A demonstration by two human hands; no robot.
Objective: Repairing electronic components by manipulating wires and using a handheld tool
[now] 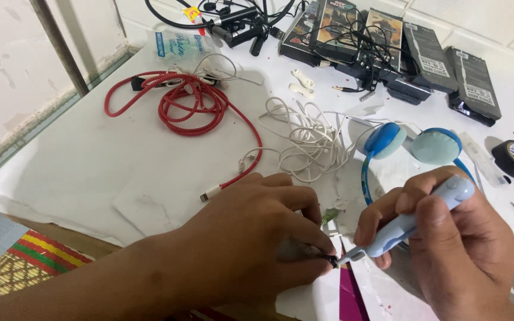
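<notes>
— What is the right hand (447,238) gripping?
— It is clenching a light blue pen-shaped tool (414,219), its tip pointing left at the left hand (257,232).
— And that one?
— Its fingertips are pinching a small black part (330,259), which is touching the tool's tip, right between both hands.
— Anything nearby?
— Blue headphones (411,144) are lying just beyond the right hand.

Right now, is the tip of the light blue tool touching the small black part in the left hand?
Touching. Head view: the light blue tool tip meets the small black part pinched by the left hand, no gap.
</notes>
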